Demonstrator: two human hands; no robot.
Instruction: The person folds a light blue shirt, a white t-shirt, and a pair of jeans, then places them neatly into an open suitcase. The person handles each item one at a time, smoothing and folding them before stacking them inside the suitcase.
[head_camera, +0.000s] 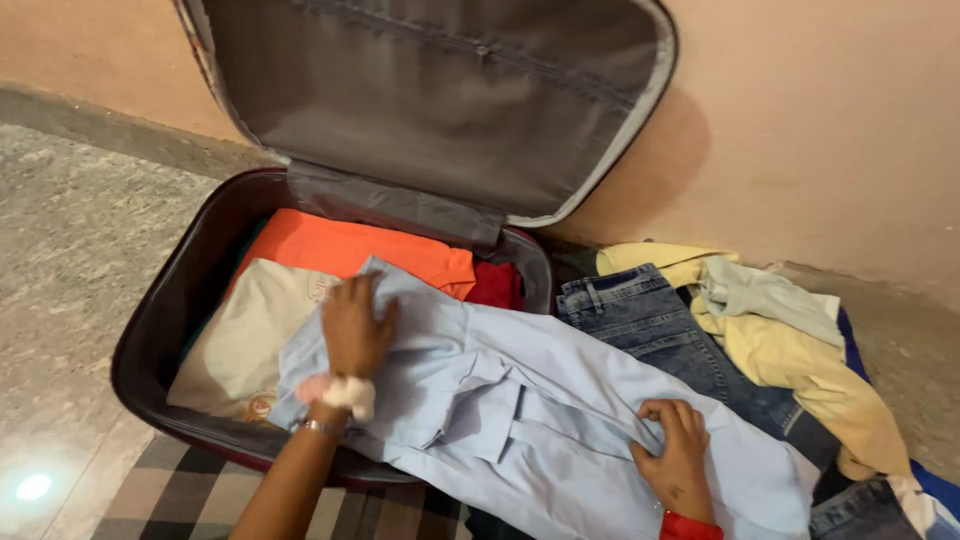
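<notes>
Pale blue shirt (530, 410) lies spread half across the open maroon suitcase (150, 340) and half over the jeans (660, 330) beside it. The left hand (355, 325) presses flat and open on its upper part over the folded orange top (350, 245), while the right hand (675, 445) pinches the cloth lower down.
</notes>
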